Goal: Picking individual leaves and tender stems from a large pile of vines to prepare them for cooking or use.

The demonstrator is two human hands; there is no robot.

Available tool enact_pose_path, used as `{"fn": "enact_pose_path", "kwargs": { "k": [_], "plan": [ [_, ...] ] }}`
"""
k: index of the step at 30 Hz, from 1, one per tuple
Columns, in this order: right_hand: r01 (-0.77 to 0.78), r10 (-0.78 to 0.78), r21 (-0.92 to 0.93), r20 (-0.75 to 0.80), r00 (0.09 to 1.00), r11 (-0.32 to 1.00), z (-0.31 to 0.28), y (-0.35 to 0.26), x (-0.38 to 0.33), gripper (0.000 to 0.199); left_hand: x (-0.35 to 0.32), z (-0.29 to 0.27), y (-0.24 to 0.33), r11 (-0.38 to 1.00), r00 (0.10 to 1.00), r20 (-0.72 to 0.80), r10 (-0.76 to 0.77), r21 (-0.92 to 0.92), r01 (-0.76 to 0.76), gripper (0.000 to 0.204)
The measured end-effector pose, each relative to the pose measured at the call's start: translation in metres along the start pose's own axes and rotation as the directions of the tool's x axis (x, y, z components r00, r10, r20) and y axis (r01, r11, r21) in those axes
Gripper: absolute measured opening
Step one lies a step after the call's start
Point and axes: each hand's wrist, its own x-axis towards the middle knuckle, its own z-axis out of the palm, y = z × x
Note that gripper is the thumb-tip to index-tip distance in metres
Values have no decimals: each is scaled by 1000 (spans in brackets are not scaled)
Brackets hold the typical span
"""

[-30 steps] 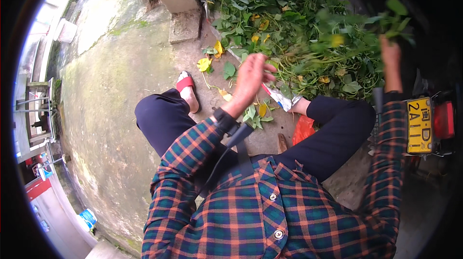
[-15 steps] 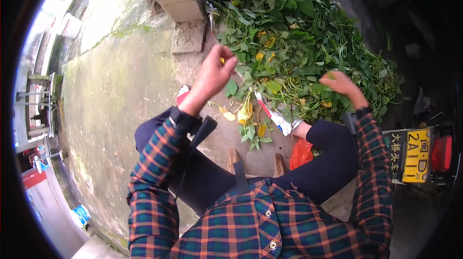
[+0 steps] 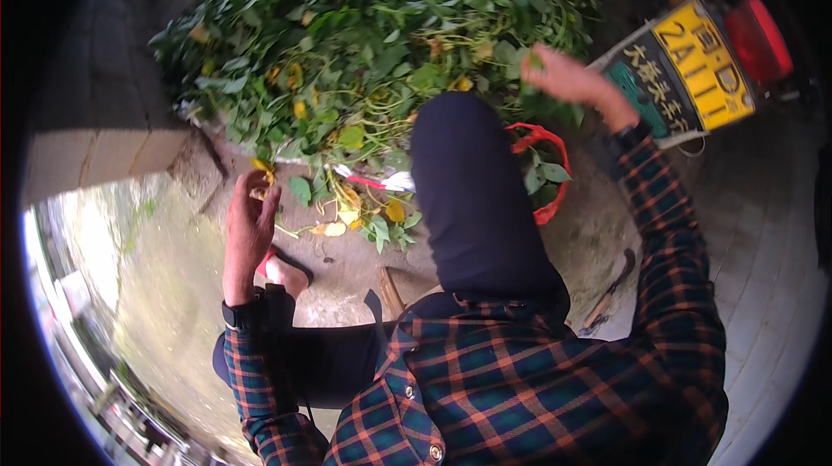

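Note:
My left hand (image 3: 250, 228) is raised at the left, pinching a yellow leaf (image 3: 263, 169) between thumb and fingers. Farther off on the right, my right hand (image 3: 568, 80) is closed and slightly blurred, with a bit of green leaf (image 3: 535, 58) at its fingertips. In front of me spreads a large heap of leafy green vines (image 3: 347, 41) mixed with yellowed leaves. A red plastic bag (image 3: 568, 162) holding green leaves stands just beyond my right knee, below my right hand. Loose yellow and green leaves (image 3: 349, 210) lie on the ground between my feet.
At the right is a vehicle's rear with a yellow plate (image 3: 706, 63) and a red lamp (image 3: 758, 37). A curved-blade tool (image 3: 611, 293) lies on the floor near my right hip. A pale pillar (image 3: 104, 158) stands at the left. My raised knee (image 3: 468, 180) sits between both hands.
My view has turned to the right, bringing the red bag's opening and the curved-blade tool into sight. My left hand still has the yellow leaf. My right hand has moved toward the bag's side.

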Motion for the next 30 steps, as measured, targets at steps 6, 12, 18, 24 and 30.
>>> {"fn": "enact_pose_path", "kwargs": {
  "k": [6, 12, 18, 24, 30],
  "plan": [
    [-488, 468, 244, 139, 873, 838, 178, 121, -87, 45, 23, 65, -47, 998, 995, 80, -60, 36, 57, 39],
    [-271, 220, -184, -255, 941, 945, 265, 112, -87, 44, 10, 78, -77, 983, 981, 181, -67, 178, 34, 44],
    [-275, 214, -523, -175, 961, 807, 285, 151, -106, 24, 11, 101, -57, 958, 980, 133, 147, 226, -174, 43],
    [-334, 415, -326, 223, 882, 885, 159, 27, -95, 56, -12, 51, 10, 933, 942, 309, 129, 285, -221, 36],
    [-271, 167, 296, 333, 928, 916, 75, 13, -25, 41, -10, 38, 22, 889, 905, 322, 278, 270, -369, 29]
  ]
}}
